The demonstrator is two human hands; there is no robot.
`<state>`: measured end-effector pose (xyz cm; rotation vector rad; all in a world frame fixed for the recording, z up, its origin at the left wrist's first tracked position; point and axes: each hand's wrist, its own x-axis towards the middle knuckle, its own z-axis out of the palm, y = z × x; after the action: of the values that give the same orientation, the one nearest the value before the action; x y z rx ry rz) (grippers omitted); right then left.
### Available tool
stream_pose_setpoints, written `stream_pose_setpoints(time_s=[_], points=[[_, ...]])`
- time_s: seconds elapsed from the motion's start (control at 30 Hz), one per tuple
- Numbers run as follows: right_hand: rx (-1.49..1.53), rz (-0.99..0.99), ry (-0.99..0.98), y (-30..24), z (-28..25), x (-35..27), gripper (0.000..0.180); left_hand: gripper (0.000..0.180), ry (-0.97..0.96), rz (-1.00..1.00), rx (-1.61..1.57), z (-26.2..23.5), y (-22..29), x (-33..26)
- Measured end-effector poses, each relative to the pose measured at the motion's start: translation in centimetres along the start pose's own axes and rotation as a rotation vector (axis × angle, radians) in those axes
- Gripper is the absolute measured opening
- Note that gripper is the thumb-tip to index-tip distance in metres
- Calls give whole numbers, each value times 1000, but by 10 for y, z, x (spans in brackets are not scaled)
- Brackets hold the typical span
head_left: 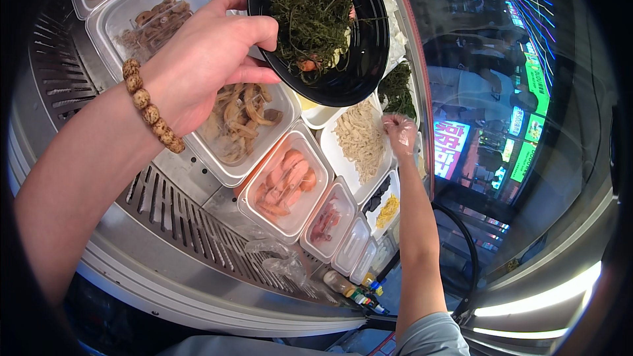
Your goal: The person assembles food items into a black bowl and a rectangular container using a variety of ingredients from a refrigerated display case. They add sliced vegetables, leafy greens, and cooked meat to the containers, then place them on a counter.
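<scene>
My left hand, with a beaded bracelet on the wrist, grips the rim of a black bowl. The bowl is tilted and holds dark green stringy seaweed with some orange and pale pieces beneath. Farther right, my right hand wears a clear plastic glove. Its fingers are curled together beside the tray of pale shredded food, at the near edge of a dark green seaweed heap. Whatever those fingers pinch, if anything, is hidden.
Plastic tubs hold brown strips, orange-pink slices and reddish pieces. Yellow shreds lie near my right forearm. A crumpled clear bag rests on the slotted metal counter. Curved glass rises at the right; bottles stand at the near end.
</scene>
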<state>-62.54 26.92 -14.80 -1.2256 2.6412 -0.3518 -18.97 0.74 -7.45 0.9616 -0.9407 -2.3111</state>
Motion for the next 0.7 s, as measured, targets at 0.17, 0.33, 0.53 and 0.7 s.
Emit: stream_pose_setpoints(time_s=[0.17,0.33,0.53,0.7], points=[[123,332,243,-8,-3,26,10,87,-2,-12,-24,1,3,-1],[666,152,234,1,5,38,27,86,15,8,7,1,-1,0],[678,449,0,65,10,55,21,86,3,-6,8,0,-1,-2],[542,682,112,119,-3,45,12,77,-3,27,17,-1,-3,-1]])
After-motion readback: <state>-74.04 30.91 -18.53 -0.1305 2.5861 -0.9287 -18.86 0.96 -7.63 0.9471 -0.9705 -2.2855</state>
